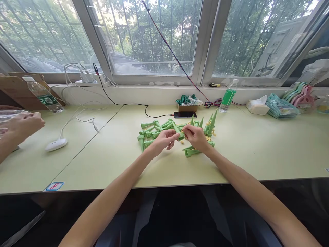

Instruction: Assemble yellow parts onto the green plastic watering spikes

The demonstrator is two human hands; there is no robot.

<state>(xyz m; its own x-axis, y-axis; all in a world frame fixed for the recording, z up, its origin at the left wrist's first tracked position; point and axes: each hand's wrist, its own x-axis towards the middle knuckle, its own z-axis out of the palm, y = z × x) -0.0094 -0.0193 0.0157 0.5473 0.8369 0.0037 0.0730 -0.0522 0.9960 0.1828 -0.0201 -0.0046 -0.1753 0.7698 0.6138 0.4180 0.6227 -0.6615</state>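
My left hand (164, 140) is closed on a green plastic cone-shaped spike (178, 131), its wide collared end toward me. Close beside that end, my right hand (196, 137) is pinched shut; what its fingertips hold, if anything, is too small to tell. Several similar green spikes (147, 133) lie in a loose pile behind and left of my left hand. Beyond my right hand, more green spikes (212, 124) point upward, with small yellow pieces (207, 138) around them. One green spike (191, 152) lies under my right wrist, partly hidden.
A phone (185, 115) on a cable lies behind the pile, before a small cardboard box (187, 108). Water bottles (228, 96), tissues (257, 105) and hangers (305, 97) line the windowsill side. At far left, another person's hand (24, 125) holds clear plastic near a white device (56, 144).
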